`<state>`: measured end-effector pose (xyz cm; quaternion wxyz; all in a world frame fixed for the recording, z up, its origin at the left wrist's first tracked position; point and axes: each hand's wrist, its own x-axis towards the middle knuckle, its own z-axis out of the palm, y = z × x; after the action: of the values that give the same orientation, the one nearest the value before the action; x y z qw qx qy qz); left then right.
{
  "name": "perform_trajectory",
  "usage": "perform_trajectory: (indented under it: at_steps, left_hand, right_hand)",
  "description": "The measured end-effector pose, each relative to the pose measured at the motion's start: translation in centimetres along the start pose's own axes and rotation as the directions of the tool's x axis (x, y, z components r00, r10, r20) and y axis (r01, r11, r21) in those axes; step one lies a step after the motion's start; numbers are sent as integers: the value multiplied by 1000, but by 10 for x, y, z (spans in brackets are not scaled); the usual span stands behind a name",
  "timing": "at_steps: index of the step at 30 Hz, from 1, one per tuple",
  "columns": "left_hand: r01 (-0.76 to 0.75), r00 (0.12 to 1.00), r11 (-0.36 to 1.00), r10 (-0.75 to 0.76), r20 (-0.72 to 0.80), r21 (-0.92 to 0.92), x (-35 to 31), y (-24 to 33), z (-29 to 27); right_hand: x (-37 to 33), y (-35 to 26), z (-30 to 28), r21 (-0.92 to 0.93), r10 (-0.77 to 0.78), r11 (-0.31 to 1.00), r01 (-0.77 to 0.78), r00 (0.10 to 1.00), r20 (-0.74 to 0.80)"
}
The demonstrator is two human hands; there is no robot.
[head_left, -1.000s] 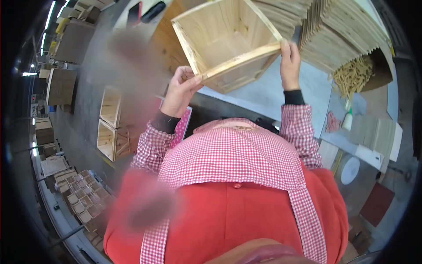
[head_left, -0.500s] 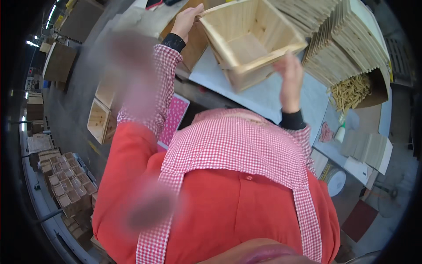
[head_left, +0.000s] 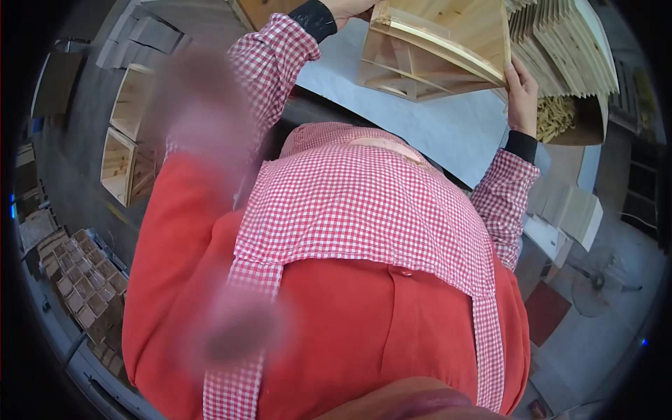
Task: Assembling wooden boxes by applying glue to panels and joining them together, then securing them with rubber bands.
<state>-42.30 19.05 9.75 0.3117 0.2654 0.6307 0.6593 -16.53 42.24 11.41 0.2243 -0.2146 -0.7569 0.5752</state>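
Note:
A pale wooden box (head_left: 451,35) is tilted between my two hands over the light-coloured work table (head_left: 329,84). Its rim and one outer side face me. My left hand (head_left: 348,8) is closed at the box's left edge, partly cut off by the top of the picture. At the right corner, my right hand (head_left: 521,98) grips the box, with fingers wrapped around its edge. The far part of the box lies outside the view.
Stacked wooden panels (head_left: 560,52) stand right of the box, above a carton of small wooden pieces (head_left: 556,115). Two wooden boxes (head_left: 119,164) sit to the left. Grey boards (head_left: 567,210) lie at the right; a pallet of small boxes (head_left: 87,276) stands lower left. Blurred smudges hide parts of my left side.
The box has moved up and right in view and turned, now showing its outer side more than its inside. My right hand, blurred beside it before, now grips its corner.

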Motion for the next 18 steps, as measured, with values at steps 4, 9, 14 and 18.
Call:
perform_trajectory:
  at_steps: [4,9,14,18]
  left_hand:
    - [-40,992,998,46,115,-56,-9,19,-5]
    - [52,998,999,-52,-45,-17,-46,3,-1]
    - [5,999,995,-10,-42,-103,-52,6,-4]
    - [119,993,964,-117,21,-238,-57,-3,-12]
  right_hand:
    - [-11,-20,-4,-57,-67,996,67,998,7]
    - [-34,-12,2,-184,-35,982,37,999,14]
    - [-29,-48,26,-518,-297,806,287,953,66]
    - [-37,-90,96,-525,-528,554,646,760,379]
